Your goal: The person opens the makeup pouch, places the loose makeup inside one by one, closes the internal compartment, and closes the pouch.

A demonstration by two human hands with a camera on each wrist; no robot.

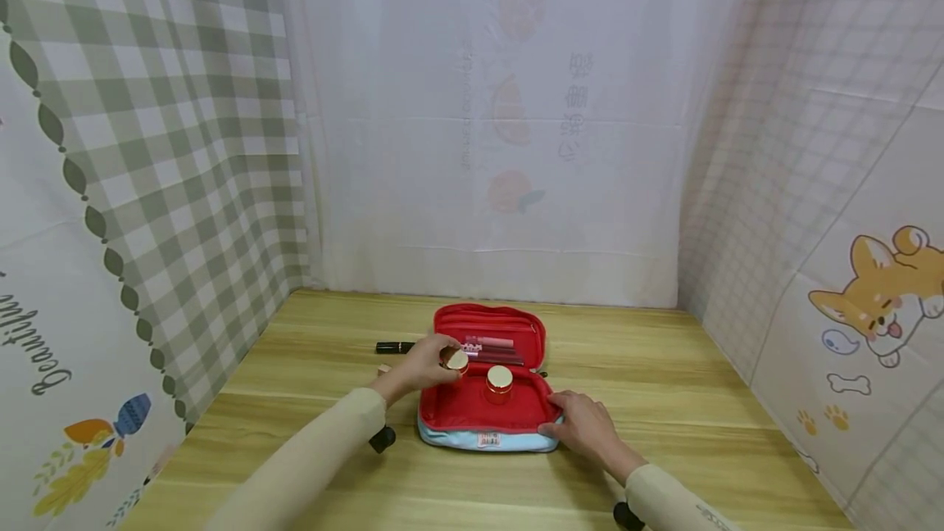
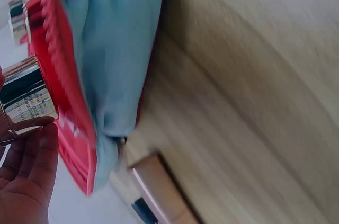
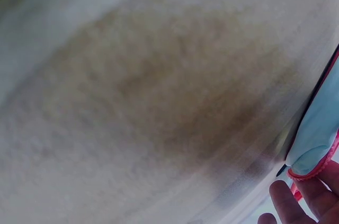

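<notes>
Presently: left hand, fingers closed around gold-lidded jar over open pouch, near far edge of table | right hand, fingers pinching pouch's rim | step seems jar transfer, in or out unclear | next move likely needs pouch held steady.

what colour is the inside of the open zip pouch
The lining is red, clearest in the head view.

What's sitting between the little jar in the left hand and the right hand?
In the head view: another gold-lidded jar, upright in the open pouch, and some red lining between it and the right hand.
</notes>
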